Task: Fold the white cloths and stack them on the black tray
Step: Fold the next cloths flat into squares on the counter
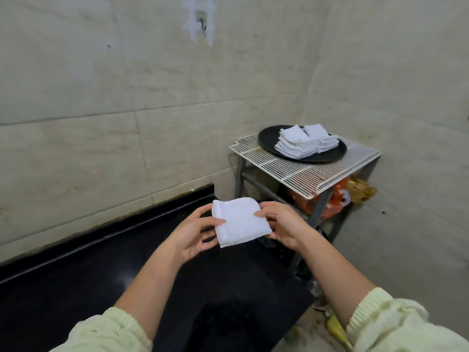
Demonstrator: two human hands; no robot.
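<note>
I hold a folded white cloth in the air above the far end of the black counter. My left hand pinches its left edge, thumb on top. My right hand pinches its right edge the same way. Farther right, a round black tray sits on a white wire rack. Two stacks of folded white cloths lie side by side on the tray.
Tiled walls close in behind and to the right. The wire rack rests on a grey metal frame with orange bags under it. A wall hook hangs high up. The floor at lower right holds some debris.
</note>
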